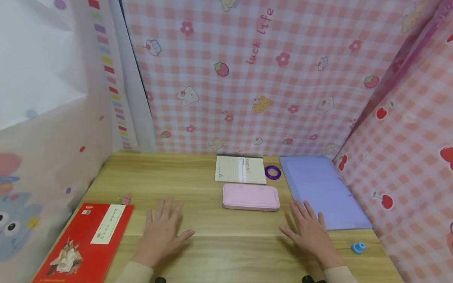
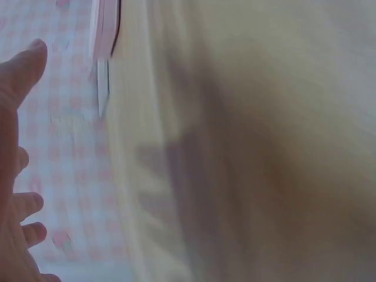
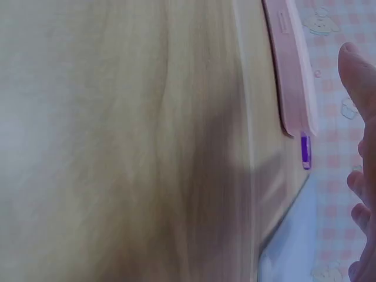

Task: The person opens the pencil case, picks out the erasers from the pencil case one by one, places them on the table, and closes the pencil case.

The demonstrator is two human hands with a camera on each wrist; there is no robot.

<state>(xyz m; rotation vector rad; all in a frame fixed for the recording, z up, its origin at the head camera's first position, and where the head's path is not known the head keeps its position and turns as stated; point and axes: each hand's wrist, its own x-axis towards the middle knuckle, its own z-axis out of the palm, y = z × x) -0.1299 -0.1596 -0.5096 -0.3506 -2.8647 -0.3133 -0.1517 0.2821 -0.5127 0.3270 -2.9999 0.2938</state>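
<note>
Both hands are held over the wooden table, palms down, with fingers straight and spread. In the head view my left hand (image 1: 161, 232) is between the red book (image 1: 85, 243) and the pink pencil case (image 1: 250, 197), holding nothing. My right hand (image 1: 307, 231) is likewise bare, close to the lower left edge of the purple folder (image 1: 322, 190). Behind the pencil case lies a cream notebook (image 1: 230, 169) marked "Gambit", with a purple tape roll (image 1: 273, 172) beside it. Shadows of the fingers fall on the wood in both wrist views.
A small blue cap-like piece (image 1: 358, 248) stands near the table's right edge. At the top of the red book is a small pink clip-like item (image 1: 126, 200). Checked cloth (image 1: 240, 86) hangs along the back and right, and a pale patterned sheet (image 1: 53, 157) on the left.
</note>
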